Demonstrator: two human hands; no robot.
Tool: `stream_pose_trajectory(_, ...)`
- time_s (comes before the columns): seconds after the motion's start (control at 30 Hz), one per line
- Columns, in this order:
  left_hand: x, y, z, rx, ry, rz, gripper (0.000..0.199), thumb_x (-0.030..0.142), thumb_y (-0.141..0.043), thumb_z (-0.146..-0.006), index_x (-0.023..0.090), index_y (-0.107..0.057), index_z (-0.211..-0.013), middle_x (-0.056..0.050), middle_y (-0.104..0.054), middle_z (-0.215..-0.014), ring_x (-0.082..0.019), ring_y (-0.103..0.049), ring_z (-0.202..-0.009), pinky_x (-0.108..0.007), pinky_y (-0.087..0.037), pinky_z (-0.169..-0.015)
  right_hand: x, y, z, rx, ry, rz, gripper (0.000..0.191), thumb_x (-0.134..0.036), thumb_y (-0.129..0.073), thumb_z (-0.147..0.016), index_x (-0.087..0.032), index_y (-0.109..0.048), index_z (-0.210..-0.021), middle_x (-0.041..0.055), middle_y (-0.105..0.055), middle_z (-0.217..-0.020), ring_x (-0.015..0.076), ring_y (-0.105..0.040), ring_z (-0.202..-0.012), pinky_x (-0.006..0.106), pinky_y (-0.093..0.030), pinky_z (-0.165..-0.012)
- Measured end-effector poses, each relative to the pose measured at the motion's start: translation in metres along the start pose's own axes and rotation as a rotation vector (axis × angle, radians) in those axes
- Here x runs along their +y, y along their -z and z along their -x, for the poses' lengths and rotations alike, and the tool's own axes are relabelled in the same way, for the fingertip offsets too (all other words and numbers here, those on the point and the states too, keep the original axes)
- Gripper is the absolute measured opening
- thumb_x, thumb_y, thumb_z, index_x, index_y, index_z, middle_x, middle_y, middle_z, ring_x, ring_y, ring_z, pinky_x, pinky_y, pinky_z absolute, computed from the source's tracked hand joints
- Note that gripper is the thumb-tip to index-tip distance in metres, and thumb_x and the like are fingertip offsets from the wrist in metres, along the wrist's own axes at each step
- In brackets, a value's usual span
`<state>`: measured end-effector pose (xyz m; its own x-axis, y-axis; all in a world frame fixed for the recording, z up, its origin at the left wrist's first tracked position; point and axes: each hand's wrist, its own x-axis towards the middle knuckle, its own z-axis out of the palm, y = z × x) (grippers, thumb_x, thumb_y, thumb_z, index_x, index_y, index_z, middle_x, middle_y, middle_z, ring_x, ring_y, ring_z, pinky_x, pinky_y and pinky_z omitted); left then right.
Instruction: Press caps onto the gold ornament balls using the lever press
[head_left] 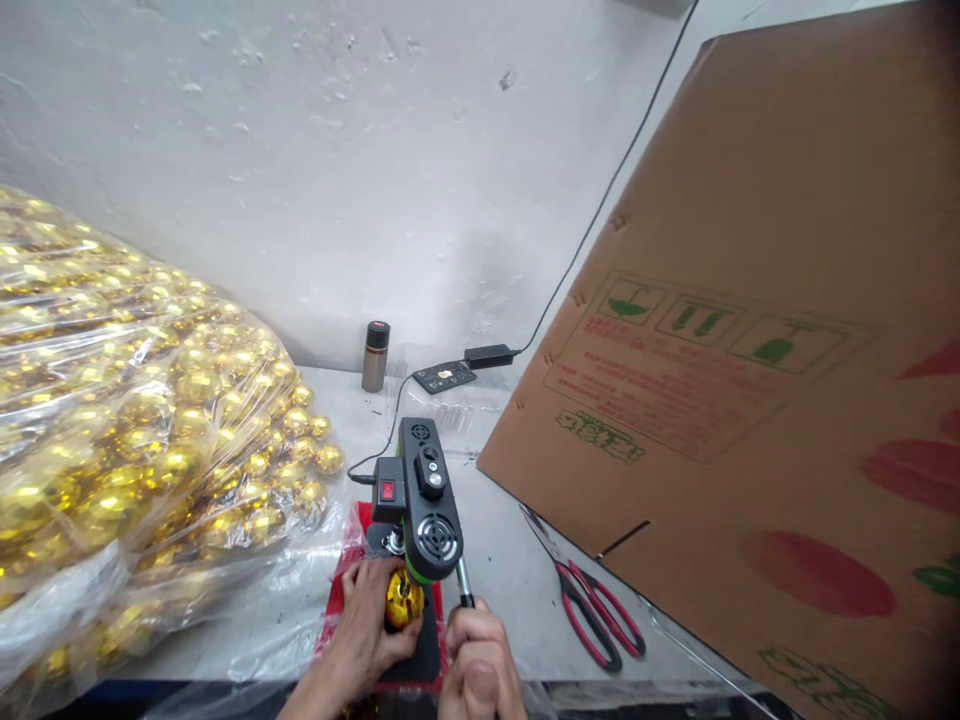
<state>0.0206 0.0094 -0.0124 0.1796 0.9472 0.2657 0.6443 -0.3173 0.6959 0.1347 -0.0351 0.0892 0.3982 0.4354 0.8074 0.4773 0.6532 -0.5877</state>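
Observation:
A shiny gold ball ornament (405,598) sits under the front end of a small black press-like machine (431,500). My left hand (364,625) is closed around the ball from the left, fingers behind it and thumb at its near side. Lower right of the machine, my right hand (484,660) is wrapped around the black grip of a metal lever (465,585) that runs down from the machine. The machine has a red rocker switch (388,490) on its left side and stands on a black base over a red sheet (330,610).
A large clear plastic bag (150,400) full of gold balls fills the left. Scissors (592,600) with red-black handles lie right of my hands, beside a big cardboard box (720,330). Against the wall stand a bottle (375,357), a phone (445,376) and a corded power adapter (489,355).

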Motion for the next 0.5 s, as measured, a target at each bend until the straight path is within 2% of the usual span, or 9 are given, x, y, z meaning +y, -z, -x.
stream_pose_trajectory(0.13, 0.001, 0.001, -0.002, -0.012, 0.034, 0.008, 0.044, 0.024, -0.073, -0.071, 0.022, -0.070, -0.115, -0.009, -0.078, -0.108, -0.038, -0.071, -0.110, -0.057, -0.046, -0.105, -0.014, -0.005, 0.000, 0.046, -0.139, 0.003, 0.045, -0.029, -0.036, -0.115, -0.023, -0.050, -0.074, -0.0057, -0.057, -0.073, 0.0106, -0.055, -0.067, 0.031, -0.052, -0.097)
stream_pose_trajectory(0.2, 0.000, 0.000, -0.002, -0.006, 0.040, 0.006, 0.046, 0.024, -0.073, -0.070, 0.023, -0.070, -0.117, -0.009, -0.078, -0.109, -0.038, -0.070, -0.112, -0.057, -0.046, -0.106, -0.017, -0.006, 0.003, 0.044, -0.162, -0.024, 0.044, -0.030, -0.036, -0.115, -0.023, -0.049, -0.074, -0.0058, -0.056, -0.074, 0.0106, -0.054, -0.067, 0.031, -0.052, -0.098)
stream_pose_trajectory(0.37, -0.007, -0.007, 0.001, 0.043, -0.002, -0.028, 0.045, 0.026, -0.073, -0.072, 0.021, -0.070, -0.117, -0.010, -0.077, -0.105, -0.037, -0.070, -0.106, -0.056, -0.047, -0.103, -0.005, -0.008, 0.023, 0.051, -0.148, 0.002, 0.043, -0.026, -0.035, -0.115, -0.023, -0.049, -0.074, -0.0039, -0.057, -0.076, 0.0115, -0.055, -0.070, 0.035, -0.051, -0.104)
stream_pose_trajectory(0.5, -0.010, -0.010, 0.001, 0.053, -0.023, -0.041, 0.049, 0.026, -0.073, -0.072, 0.020, -0.070, -0.120, -0.010, -0.077, -0.105, -0.037, -0.071, -0.104, -0.057, -0.049, -0.102, 0.004, -0.008, 0.035, 0.036, -0.126, 0.011, 0.044, -0.029, -0.036, -0.115, -0.023, -0.050, -0.074, -0.0031, -0.060, -0.075, 0.0128, -0.057, -0.069, 0.038, -0.052, -0.103)
